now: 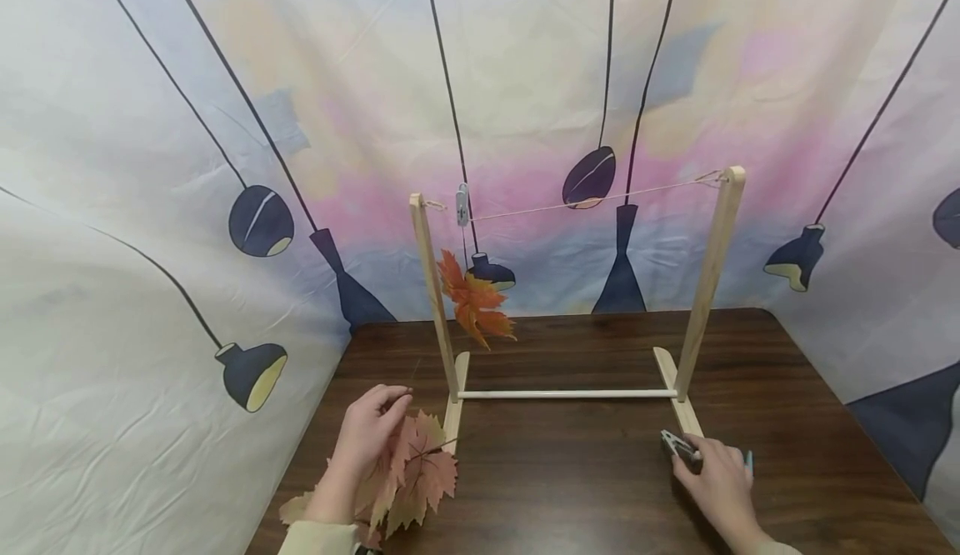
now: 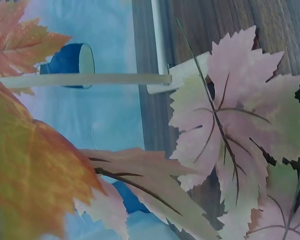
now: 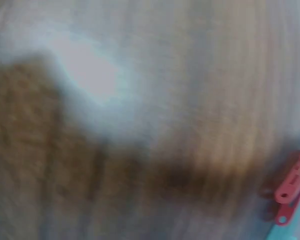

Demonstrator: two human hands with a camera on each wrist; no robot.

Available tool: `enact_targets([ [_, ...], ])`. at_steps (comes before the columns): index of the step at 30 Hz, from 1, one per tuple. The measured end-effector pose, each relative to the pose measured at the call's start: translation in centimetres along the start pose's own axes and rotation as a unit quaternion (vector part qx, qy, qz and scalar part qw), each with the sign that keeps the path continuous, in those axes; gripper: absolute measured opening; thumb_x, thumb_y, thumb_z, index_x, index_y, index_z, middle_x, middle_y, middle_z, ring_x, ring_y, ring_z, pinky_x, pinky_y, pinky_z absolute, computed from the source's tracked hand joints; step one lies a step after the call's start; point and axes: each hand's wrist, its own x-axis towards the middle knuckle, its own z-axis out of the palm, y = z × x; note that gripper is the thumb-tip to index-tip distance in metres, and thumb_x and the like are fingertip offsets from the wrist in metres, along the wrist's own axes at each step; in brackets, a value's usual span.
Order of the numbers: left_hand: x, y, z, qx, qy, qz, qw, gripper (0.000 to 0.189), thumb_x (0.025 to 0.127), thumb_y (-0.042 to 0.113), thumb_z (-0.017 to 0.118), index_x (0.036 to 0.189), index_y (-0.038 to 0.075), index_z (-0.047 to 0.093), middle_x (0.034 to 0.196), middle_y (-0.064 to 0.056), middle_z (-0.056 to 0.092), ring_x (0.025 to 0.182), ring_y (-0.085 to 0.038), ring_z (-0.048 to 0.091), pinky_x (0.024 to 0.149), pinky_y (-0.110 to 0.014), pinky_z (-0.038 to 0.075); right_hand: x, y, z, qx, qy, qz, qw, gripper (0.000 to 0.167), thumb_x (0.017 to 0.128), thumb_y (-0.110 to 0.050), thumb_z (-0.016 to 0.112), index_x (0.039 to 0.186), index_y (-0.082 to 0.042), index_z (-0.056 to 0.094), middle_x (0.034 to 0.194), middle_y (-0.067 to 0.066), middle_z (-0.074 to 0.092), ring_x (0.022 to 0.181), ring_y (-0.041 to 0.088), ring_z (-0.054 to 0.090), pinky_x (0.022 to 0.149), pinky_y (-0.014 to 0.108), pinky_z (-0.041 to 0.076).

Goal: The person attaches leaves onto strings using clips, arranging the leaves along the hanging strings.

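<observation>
My left hand (image 1: 369,428) is over the left of the table, thumb and fingertips pinching what looks like a fine thread, very faint here. Below and beside it are pink-green artificial maple leaves (image 1: 429,473), seen closer as a pink leaf (image 2: 230,112) in the left wrist view. An orange-yellow leaf (image 2: 35,165) fills that view's near corner. On the right, my right hand (image 1: 716,480) holds a grey clothespin (image 1: 678,445) low over the table. Between them stands a wooden frame (image 1: 705,288) with a string (image 1: 540,212); a light clothespin (image 1: 462,205) on it hangs an orange maple leaf (image 1: 476,301).
The frame's white crossbar (image 1: 566,393) joins its two feet near the tabletop (image 1: 555,488). Red clothespins (image 3: 292,187) show at the right wrist view's edge, by something teal. A printed cloth (image 1: 525,63) hangs behind the table.
</observation>
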Motion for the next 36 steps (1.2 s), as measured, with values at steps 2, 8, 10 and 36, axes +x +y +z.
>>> enact_targets([
  [2,0.1,0.2,0.2,-0.008,-0.008,0.005,0.9999,0.012,0.088,0.013,0.065,0.099,0.013,0.071,0.085,0.009,0.061,0.074,-0.008,0.056,0.066,-0.029,0.048,0.5,-0.2,-0.4,0.005,-0.001,-0.003,1.0,0.039,0.071,-0.016,0.074,0.104,0.002,0.064,0.098,0.023,0.062,0.09,0.04,0.048,0.075,0.057,0.031],
  [8,-0.1,1.3,1.2,-0.041,-0.034,-0.002,0.9986,0.016,0.087,0.012,0.067,0.102,0.013,0.07,0.087,0.006,0.065,0.077,-0.009,0.059,0.068,-0.029,0.049,2.0,-0.9,-1.0,0.028,0.022,-0.034,0.9988,0.038,0.071,-0.011,0.073,0.103,0.007,0.063,0.093,0.025,0.062,0.085,0.039,0.051,0.072,0.049,0.036],
  [10,-0.2,1.6,1.7,-0.051,-0.042,-0.005,0.9978,0.017,0.086,0.01,0.068,0.103,0.012,0.07,0.085,0.006,0.065,0.074,-0.009,0.058,0.066,-0.027,0.049,2.5,-1.2,-1.2,0.036,0.023,-0.03,0.9986,0.037,0.072,-0.009,0.073,0.103,0.008,0.062,0.094,0.025,0.062,0.084,0.038,0.051,0.071,0.048,0.037],
  [36,1.3,5.3,4.7,-0.102,-0.079,0.022,0.9914,0.007,0.088,0.018,0.067,0.091,0.012,0.07,0.084,0.007,0.067,0.076,-0.01,0.06,0.067,-0.026,0.05,9.9,-5.8,-7.0,0.1,0.044,-0.092,0.9897,0.045,0.08,-0.007,0.07,0.12,0.006,0.055,0.107,0.023,0.058,0.094,0.034,0.048,0.072,0.051,0.042],
])
